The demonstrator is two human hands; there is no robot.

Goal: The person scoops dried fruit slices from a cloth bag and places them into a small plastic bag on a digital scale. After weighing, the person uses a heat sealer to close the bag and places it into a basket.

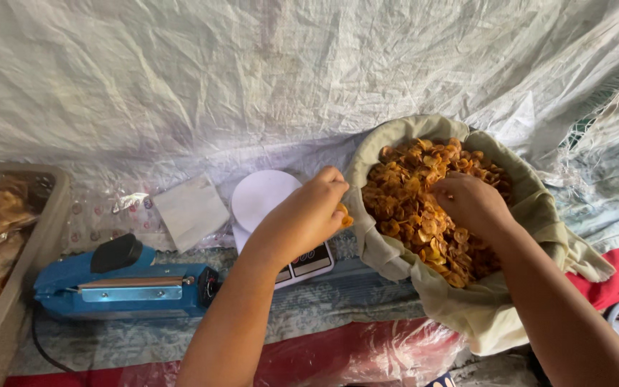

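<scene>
Still heaped, the cloth-lined basket of chips [424, 208] sits toward the bench's right edge; the white scale [266, 197] at mid-bench carries no bag, the blue heat sealer [127, 283] lies unused near the left edge; left hand [306, 215] pinches a few chips beside the basket's rim, right hand [471, 204] curls into the heap

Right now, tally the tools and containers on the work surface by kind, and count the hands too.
Blue heat sealer: 1
White digital scale: 1
Cloth-lined basket of chips: 1
Tray of bagged chips: 1
Hands: 2, left hand and right hand
Total: 6
</scene>
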